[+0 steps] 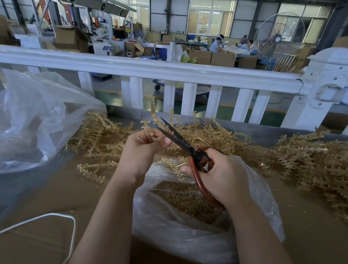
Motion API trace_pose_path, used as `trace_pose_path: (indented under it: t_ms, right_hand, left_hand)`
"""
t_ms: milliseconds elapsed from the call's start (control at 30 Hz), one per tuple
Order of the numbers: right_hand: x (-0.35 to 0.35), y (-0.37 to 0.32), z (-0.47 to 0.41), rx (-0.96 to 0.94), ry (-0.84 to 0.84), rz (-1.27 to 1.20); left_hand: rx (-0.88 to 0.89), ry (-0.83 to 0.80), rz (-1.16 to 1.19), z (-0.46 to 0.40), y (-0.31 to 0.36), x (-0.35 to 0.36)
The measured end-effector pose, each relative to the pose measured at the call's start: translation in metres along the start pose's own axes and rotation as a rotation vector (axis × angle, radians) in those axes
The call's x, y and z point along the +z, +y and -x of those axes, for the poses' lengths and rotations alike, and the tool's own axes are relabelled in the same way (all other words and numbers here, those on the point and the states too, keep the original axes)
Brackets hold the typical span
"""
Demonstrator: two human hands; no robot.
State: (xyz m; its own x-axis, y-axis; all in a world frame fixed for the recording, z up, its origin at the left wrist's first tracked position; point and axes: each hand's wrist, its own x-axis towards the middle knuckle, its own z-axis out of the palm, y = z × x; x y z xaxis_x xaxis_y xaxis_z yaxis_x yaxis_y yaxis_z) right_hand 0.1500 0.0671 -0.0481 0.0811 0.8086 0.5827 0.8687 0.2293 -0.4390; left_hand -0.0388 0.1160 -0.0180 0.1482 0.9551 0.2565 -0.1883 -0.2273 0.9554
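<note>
Nearest to you, a white cord [37, 221] loops over the brown tabletop [46, 186] by your left forearm. Under both wrists sits an open clear bag [182, 232], part filled with small tan bits. Its crumpled mouth rises right under your hands. A bigger clear bag [24, 120] slumps at the left edge of the table. Beyond your hands, heaps of tan plastic twigs [214, 135] crowd the back of the table and run on into a thicker pile [322, 168] on the right, close around your work. Behind them stands a white fence [153, 68], then a workshop floor with cardboard boxes [212, 57] and a big standing fan [278, 36].

Your right hand [225, 177] is curled tight through the red-brown loops of the scissors [179, 140], whose dark blades stand parted and point up and left. Your left hand [142, 150] pinches one twig [152, 114] between its fingertips, so the twig sticks up above the knuckles. The blade tips lie just beside the twig's lower stem, right above your left fingers. You cannot tell whether the steel touches it.
</note>
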Motion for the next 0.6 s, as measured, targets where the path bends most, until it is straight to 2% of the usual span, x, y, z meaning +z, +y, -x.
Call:
trace_pose_path:
  t_ms: [600]
  right_hand:
    - [0.0002, -0.0038, -0.0001, -0.007, 0.085, 0.030]
  left_hand:
    - [-0.017, 0.018, 0.039, -0.0005, -0.0017, 0.0017]
